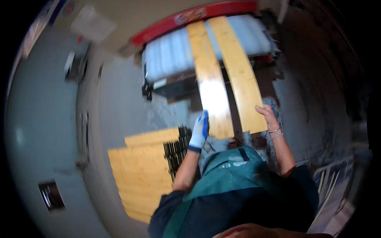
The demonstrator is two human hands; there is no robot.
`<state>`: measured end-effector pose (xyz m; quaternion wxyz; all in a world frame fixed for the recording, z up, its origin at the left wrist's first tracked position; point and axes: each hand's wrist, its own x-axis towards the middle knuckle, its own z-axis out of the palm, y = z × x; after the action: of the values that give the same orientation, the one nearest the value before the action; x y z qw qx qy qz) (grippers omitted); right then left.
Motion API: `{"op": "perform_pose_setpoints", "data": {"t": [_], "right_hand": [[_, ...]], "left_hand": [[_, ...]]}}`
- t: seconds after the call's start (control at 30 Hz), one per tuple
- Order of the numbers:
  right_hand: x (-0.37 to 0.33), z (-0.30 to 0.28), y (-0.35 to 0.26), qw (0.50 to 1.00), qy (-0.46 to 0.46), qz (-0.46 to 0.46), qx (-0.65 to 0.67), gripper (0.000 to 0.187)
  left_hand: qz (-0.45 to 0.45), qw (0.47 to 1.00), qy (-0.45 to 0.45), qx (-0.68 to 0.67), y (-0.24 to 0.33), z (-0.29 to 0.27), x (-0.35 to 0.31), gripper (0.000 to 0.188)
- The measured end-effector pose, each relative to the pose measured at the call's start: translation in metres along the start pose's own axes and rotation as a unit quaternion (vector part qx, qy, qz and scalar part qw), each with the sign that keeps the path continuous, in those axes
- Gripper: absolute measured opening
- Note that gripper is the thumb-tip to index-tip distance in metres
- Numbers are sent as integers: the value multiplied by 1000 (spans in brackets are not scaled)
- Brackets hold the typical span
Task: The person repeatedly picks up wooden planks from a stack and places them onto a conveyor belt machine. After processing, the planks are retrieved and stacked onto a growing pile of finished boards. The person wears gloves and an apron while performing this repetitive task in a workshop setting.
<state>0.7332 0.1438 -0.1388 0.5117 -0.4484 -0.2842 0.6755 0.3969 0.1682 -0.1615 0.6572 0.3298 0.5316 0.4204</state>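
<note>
left hand gloved; right hand bare, thumb pointing inward; both forearms stretched forward, apart.

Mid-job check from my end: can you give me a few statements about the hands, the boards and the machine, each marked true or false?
1. The left hand wears a white-and-blue glove. True.
2. Both hands are gloved. False: the right hand is bare.
3. Three boards reach onto the ribbed surface. False: only two do, the left board and the right board, lying on the whitish ribbed surface.
4. A pile of boards lies to the person's left. True.
5. The long bar beyond the ribbed surface is green. False: the long bar is red.
6. The right hand grasps the right board near its closer end. True.
</note>
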Motion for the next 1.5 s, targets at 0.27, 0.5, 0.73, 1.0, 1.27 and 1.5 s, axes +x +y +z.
{"op": "perform_pose_setpoints", "data": {"t": [0.27,0.5,0.73,1.0,1.27,1.5], "right_hand": [[-1,13,-20,998,-53,-14,-39,41],[13,-27,-17,996,24,-65,55,38],[43,-33,-24,987,-37,-31,155,62],[70,-109,157,882,49,280,375,44],[177,193,341,884,-53,393,-248,47],[322,338,448,801,-186,348,-451,40]], "left_hand": [[139,983,10,118,5,10,12,58],[61,988,-66,-123,57,19,-18,51],[78,950,-121,-276,17,-6,28,65],[-49,866,-113,-486,-95,-116,-2,71],[-90,816,27,-571,-242,-208,-38,72],[-128,700,264,-651,-306,-230,29,53]]}}
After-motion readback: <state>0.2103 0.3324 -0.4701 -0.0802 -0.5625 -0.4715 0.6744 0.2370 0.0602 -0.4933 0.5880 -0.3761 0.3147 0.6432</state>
